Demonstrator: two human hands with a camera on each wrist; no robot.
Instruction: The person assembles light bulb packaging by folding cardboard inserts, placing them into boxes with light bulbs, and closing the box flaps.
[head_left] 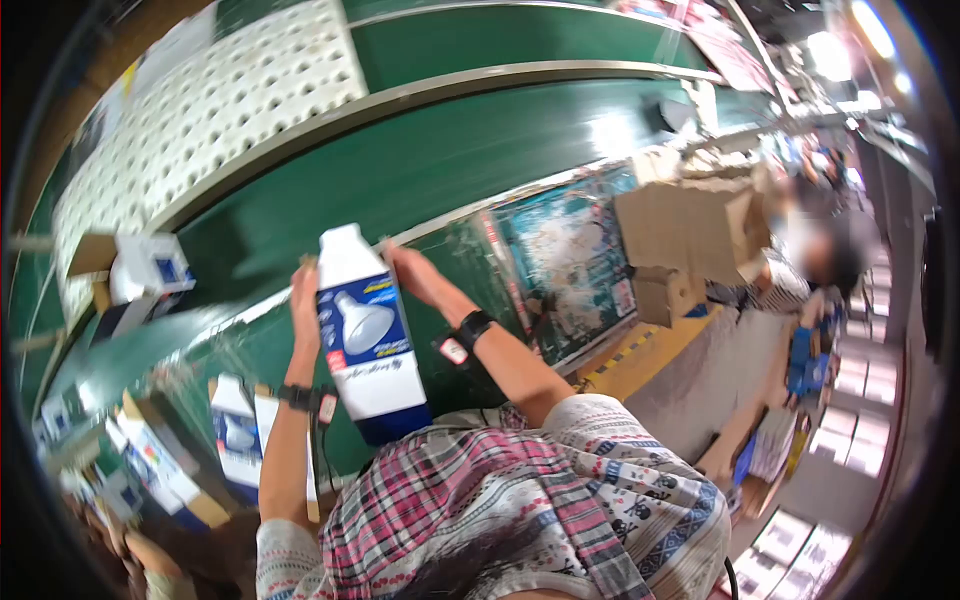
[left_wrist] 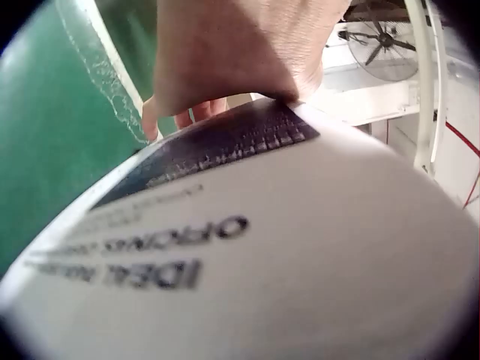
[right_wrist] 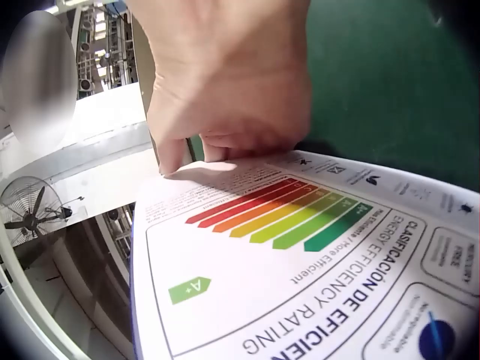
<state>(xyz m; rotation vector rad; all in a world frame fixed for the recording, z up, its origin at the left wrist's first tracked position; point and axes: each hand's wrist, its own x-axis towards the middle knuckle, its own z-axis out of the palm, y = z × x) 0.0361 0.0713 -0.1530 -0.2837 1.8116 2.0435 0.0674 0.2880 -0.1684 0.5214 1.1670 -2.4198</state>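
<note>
A tall blue and white light bulb box (head_left: 372,335), printed with a reflector bulb, stands out in front of the person's body in the head view. On its left side, near the white upper end, the left hand (head_left: 305,300) grips it. The right hand (head_left: 418,277) holds the opposite side near the top. In the left wrist view, fingers (left_wrist: 200,112) reach past the far edge of the box. The right wrist view has bent fingertips (right_wrist: 171,159) on the edge of the panel with the energy rating chart.
Left of the person, other bulb boxes (head_left: 236,428) stand along the green bench (head_left: 440,140). An open box (head_left: 150,268) lies by a white perforated panel (head_left: 250,90). To the right are a brown carton (head_left: 685,230) and another person (head_left: 790,285).
</note>
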